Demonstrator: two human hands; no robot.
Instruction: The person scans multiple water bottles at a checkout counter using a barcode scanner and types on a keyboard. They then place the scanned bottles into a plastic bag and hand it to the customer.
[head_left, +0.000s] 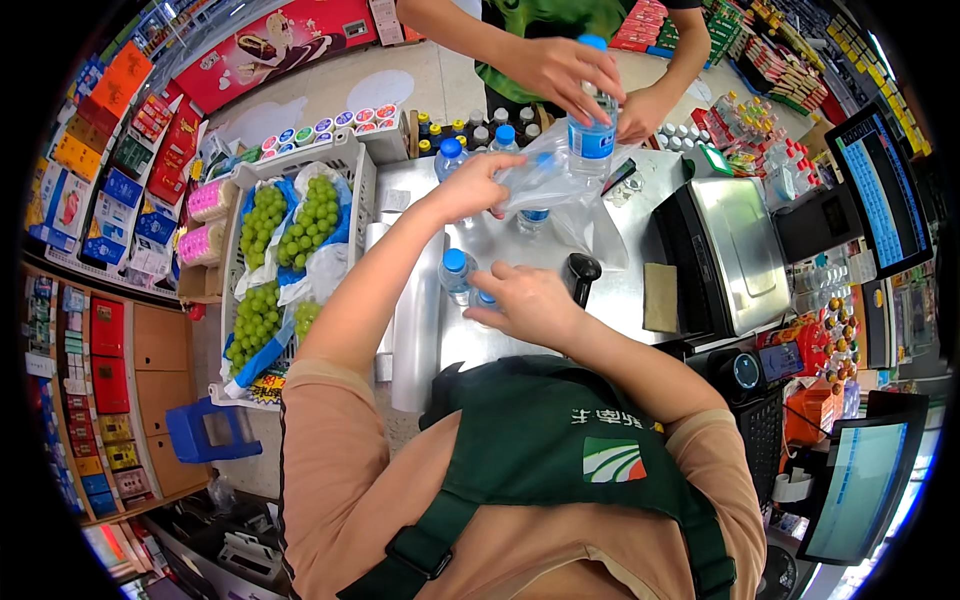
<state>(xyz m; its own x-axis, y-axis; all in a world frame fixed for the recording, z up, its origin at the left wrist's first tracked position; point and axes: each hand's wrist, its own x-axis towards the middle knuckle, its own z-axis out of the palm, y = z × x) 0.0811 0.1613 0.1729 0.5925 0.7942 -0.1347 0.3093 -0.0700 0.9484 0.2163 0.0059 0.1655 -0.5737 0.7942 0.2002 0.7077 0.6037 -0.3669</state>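
My left hand (474, 185) holds the near edge of a clear plastic bag (536, 184), index finger stretched along it. Below it, my right hand (529, 301) has thumb and fingers around the blue cap of a water bottle (484, 298), whose body is mostly hidden. Touching distance from that hand stands another blue-capped bottle (454, 276). Across the counter, a person's hand (559, 75) grips a labelled water bottle (592, 142) at the bag's mouth. That person's other hand (637, 112) is at the bag's far side. Another bottle (534, 217) shows low behind the bag.
The metal counter (502, 341) carries a black handheld scanner (582, 274), a brown cloth (660, 297) and a weighing scale (739, 255). At left are a plastic roll (417, 330) and a crate (363, 187) of green grapes. More blue-capped bottles (451, 156) stand near the far edge.
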